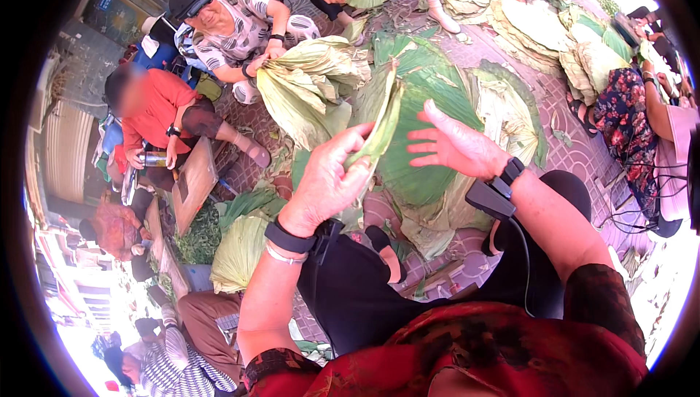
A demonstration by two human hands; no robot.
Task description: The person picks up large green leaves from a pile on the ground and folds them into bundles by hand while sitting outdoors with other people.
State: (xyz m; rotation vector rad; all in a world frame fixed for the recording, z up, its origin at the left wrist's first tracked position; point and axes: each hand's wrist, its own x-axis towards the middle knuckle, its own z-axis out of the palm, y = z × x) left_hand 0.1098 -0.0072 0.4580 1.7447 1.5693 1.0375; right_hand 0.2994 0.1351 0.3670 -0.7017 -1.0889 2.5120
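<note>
My left hand (333,175) grips the gathered end of a large green leaf (389,115), which looks like a lotus leaf and rises edge-on from between the thumb and fingers. To its right, my right hand (451,142) is held with its fingers spread and nothing in it. Beneath both hands, a pile of broad green leaves (432,101) lies on the paving. Paler, dry leaves (506,115) rest at the pile's right side. Each of my wrists bears a dark band.
A person opposite holds a bunch of pale leaves (314,85). Another person in red sits by a wooden board (196,178). Yellowish leaves (239,255) lie at lower left, more leaf stacks (530,25) at upper right. Other people sit around on the patterned brick paving (574,148).
</note>
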